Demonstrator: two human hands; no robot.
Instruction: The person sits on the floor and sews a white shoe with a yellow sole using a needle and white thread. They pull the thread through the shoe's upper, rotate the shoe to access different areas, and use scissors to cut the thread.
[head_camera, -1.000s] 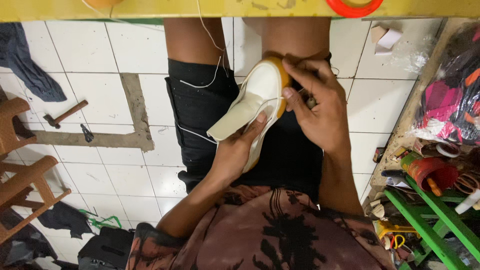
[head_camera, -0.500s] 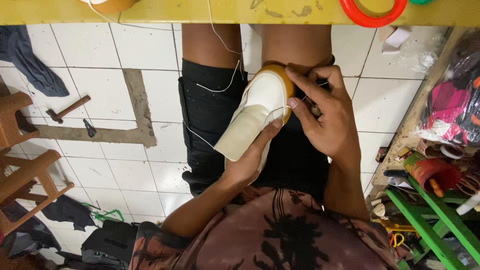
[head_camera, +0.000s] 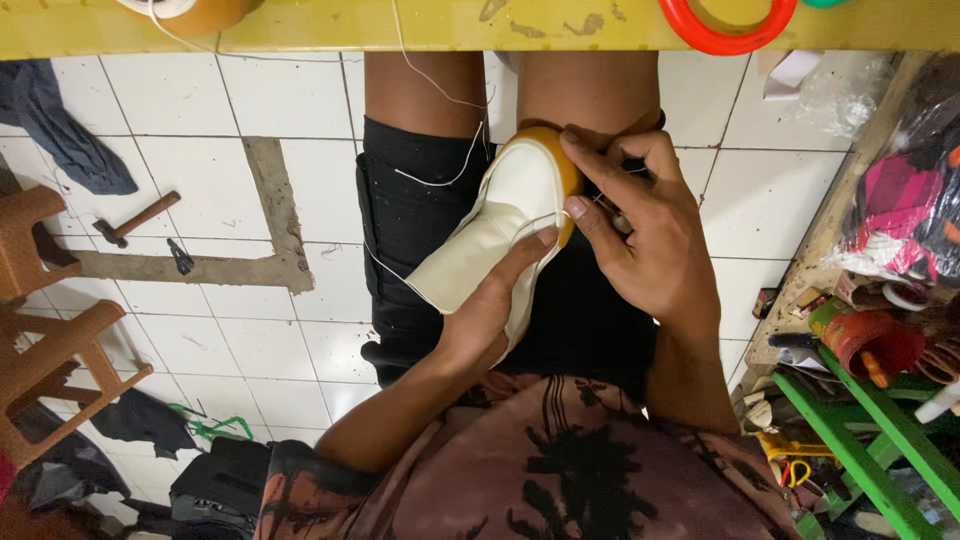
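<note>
A cream-white shoe (head_camera: 500, 235) lies across the person's lap, on black shorts (head_camera: 420, 220), its rounded toe pointing toward the yellow counter (head_camera: 480, 28) at the top of the view. A tan-orange rim shows around the toe. The left hand (head_camera: 490, 310) is curled under and around the shoe, holding it from below with the thumb up along the side. The right hand (head_camera: 640, 235) is closed over the toe end, its fingertips pinched at the shoe's edge; something small seems held there, but I cannot tell what. A white thread (head_camera: 440, 130) runs from the shoe up over the shorts toward the counter.

On the counter's edge sit a red ring of tape (head_camera: 725, 25) on the right and an orange-brown roll (head_camera: 190, 12) on the left. Down on the white tiled floor (head_camera: 180, 110), a hammer (head_camera: 135, 218) lies to the left, near a brown wooden stool (head_camera: 45, 330) and a dark blue cloth (head_camera: 65, 125). To the right a cluttered shelf holds a red cup (head_camera: 870, 340), pink and dark packets (head_camera: 905, 210) and a green frame (head_camera: 860, 450).
</note>
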